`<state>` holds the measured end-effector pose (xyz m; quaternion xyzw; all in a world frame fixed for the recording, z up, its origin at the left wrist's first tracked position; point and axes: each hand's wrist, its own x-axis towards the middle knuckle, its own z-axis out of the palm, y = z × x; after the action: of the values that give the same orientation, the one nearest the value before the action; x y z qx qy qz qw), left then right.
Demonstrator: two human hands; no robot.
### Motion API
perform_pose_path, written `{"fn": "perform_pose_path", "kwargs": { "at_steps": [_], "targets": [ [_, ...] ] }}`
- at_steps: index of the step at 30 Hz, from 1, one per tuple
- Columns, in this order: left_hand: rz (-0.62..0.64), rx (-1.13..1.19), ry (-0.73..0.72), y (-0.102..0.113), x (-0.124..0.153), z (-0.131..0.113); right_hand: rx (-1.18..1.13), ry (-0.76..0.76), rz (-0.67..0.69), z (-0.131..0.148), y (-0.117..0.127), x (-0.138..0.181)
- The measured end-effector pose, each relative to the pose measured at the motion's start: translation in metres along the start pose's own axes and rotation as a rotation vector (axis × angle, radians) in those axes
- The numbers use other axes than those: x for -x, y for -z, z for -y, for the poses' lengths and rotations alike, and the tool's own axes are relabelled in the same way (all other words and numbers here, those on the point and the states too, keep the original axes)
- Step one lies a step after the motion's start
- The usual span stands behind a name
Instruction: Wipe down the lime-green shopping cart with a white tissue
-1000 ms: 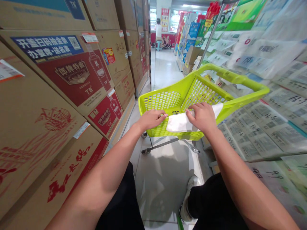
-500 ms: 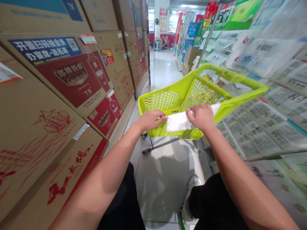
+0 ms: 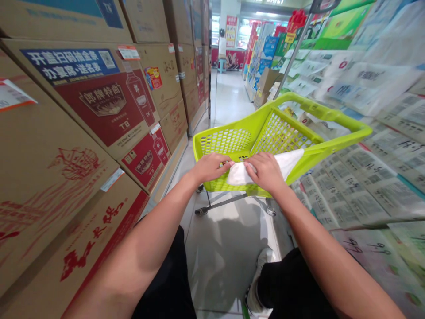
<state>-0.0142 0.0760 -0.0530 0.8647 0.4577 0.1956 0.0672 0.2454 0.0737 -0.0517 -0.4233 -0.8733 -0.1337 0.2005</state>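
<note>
Left hand point(image 3: 211, 169) grips green cart point(image 3: 260, 122), right hand point(image 3: 264, 172) white cloth point(image 3: 288, 161)

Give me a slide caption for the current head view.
Right hand over a white cloth on a green shopping cart, left hand close beside.

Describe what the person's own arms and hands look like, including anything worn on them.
The left forearm and right forearm are bare, with no sleeve in view. The left hand and right hand wear no gloves. No watch, bracelet, ring or tattoo shows, though some fingers are partly hidden.
</note>
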Motion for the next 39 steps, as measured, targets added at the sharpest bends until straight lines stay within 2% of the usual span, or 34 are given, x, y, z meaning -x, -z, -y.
{"fn": "perform_pose_path", "kwargs": {
  "at_steps": [3, 5, 9, 13, 15, 17, 21, 23, 26, 29, 31, 35, 39],
  "targets": [
    [0.014, -0.023, 0.012, 0.001, 0.001, -0.001, 0.146, -0.148, 0.0, -0.033, 0.01, 0.003],
    [0.02, -0.048, 0.018, 0.0, 0.002, -0.005, 0.198, -0.191, 0.002, -0.041, 0.012, 0.006],
    [0.005, -0.072, -0.006, -0.001, 0.002, -0.011, 0.212, -0.145, -0.036, -0.018, 0.005, 0.009],
    [-0.012, -0.037, -0.004, 0.0, 0.0, -0.003, 0.178, -0.08, -0.038, 0.002, 0.001, 0.007],
    [0.002, -0.056, 0.002, 0.002, 0.0, 0.003, 0.17, -0.095, -0.01, -0.008, 0.003, 0.006],
    [0.019, -0.088, 0.01, 0.002, -0.001, 0.007, 0.182, -0.177, -0.006, -0.028, 0.008, 0.006],
    [0.02, -0.106, 0.021, 0.0, -0.002, 0.003, 0.238, -0.376, -0.107, -0.063, 0.012, 0.009],
    [-0.006, -0.112, 0.011, -0.002, -0.002, -0.002, 0.244, -0.377, -0.149, -0.059, 0.009, 0.01],
    [-0.055, -0.139, -0.002, -0.004, -0.001, -0.005, 0.176, -0.259, -0.164, -0.028, -0.004, 0.01],
    [-0.097, -0.167, 0.013, -0.002, -0.001, 0.001, 0.075, -0.159, -0.175, 0.004, -0.015, 0.008],
    [-0.122, -0.19, 0.049, 0.001, -0.002, 0.009, 0.031, -0.142, -0.18, 0.016, -0.017, 0.006],
    [-0.123, -0.224, 0.159, 0.005, -0.004, 0.023, 0.007, -0.135, -0.137, 0.016, -0.013, -0.001],
    [-0.073, -0.242, 0.194, 0.005, -0.006, 0.027, 0.106, -0.272, -0.112, -0.01, -0.002, -0.003]
  ]
}}
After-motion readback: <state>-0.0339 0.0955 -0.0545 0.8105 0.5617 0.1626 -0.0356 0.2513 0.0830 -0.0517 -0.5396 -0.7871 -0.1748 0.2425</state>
